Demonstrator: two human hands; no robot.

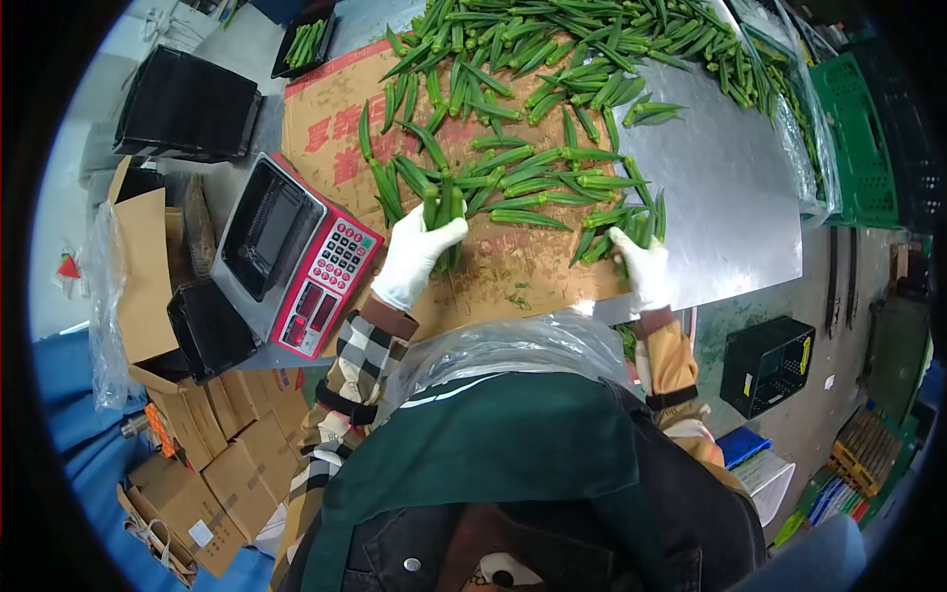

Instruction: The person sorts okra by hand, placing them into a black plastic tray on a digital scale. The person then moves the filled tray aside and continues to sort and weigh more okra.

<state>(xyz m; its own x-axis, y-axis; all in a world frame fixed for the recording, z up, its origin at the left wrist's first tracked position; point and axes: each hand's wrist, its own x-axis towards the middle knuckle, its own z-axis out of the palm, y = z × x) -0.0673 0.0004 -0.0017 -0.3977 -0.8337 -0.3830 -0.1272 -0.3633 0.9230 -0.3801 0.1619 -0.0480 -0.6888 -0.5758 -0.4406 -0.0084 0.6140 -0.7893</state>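
Observation:
My left hand (419, 254), in a white glove, is closed round a few upright okra pods (446, 202) above the cardboard sheet (508, 271). At the sheet's right edge my right hand (641, 264), also gloved in white, has its fingers curled on several okra pods (639, 229). Between the hands and beyond them lie loose okra pods (533, 185). A large okra pile (592, 39) covers the far side of the table. To the left of my left hand stands a red and grey weighing scale (314, 257) with a black tray on top.
Bare metal tabletop (735, 197) shows on the right. A green crate (858, 138) with plastic lining stands at the far right. Black bins (187, 104) and an open cardboard box (146, 276) sit to the left. On the floor at right is a black crate (769, 367).

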